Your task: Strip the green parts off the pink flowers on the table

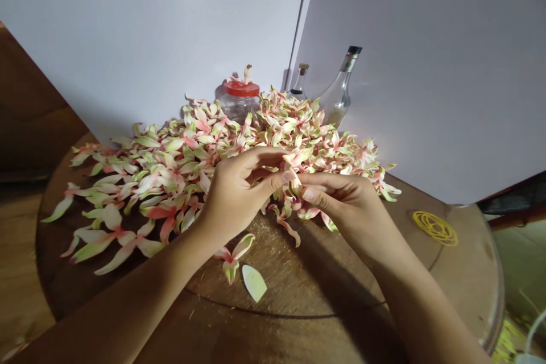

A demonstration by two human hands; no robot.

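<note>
My left hand (243, 182) pinches a pale pink and green flower (298, 157) between thumb and fingers. Close against it, my right hand (341, 196) has its thumb and fingers pressed together on the lower part of the same flower. Behind and around both hands spreads a big heap of pink, white and green flowers (170, 176). Below my left wrist, a single flower (231, 261) lies on the round wooden table (298, 290), beside a loose pale green petal (255, 282).
A clear jar with a red lid (242, 89) stands behind the heap, a flower on top. Two glass bottles, one small (300, 82) and one tall (339, 91), are near the wall corner. Yellow rubber bands (435, 228) lie at the right.
</note>
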